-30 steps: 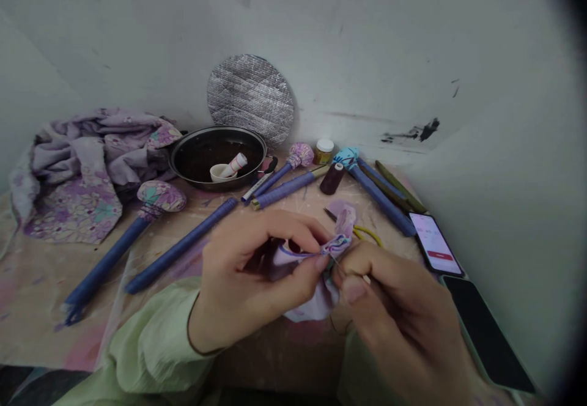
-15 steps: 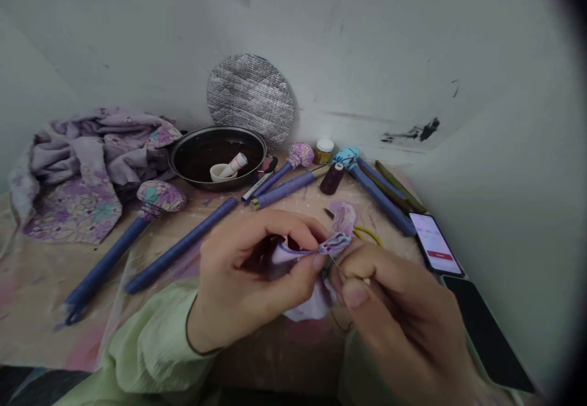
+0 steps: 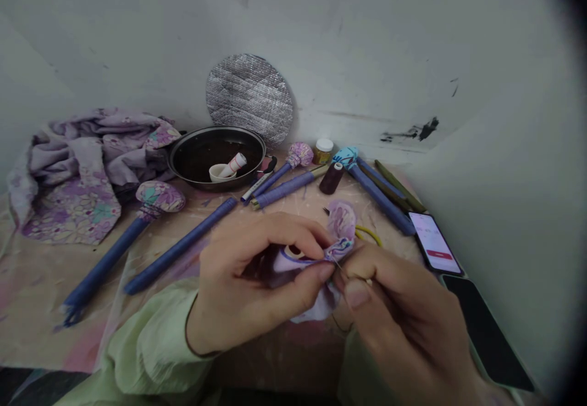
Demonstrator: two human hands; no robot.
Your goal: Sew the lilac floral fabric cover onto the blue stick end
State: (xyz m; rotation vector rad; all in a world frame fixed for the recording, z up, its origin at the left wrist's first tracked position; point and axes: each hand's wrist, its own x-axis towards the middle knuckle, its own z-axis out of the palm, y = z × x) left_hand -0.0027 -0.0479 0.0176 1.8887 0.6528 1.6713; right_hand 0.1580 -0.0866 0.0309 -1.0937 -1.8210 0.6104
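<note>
Between thumb and fingers, my left hand pinches a gathered piece of lilac fabric with a blue edge line. Part of the cloth hangs down below the fingers. My right hand is closed on a thin needle, whose shaft reaches to the bunched fold beside my left fingertips. How deep its tip sits in the cloth is hard to see. A dark thread loops beneath the hands. Behind the fabric, yellow-handled scissors lie mostly hidden.
Cloth-headed blue-wrapped sticks lie about the table. At the back are a dark pan holding a small cup, a thread spool, a jar and floral cloth. Two phones, one a lit phone, lie right.
My left fingertips and the gathered fabric have shifted slightly right and down, nearer my right hand. The needle hand stays almost in place.
</note>
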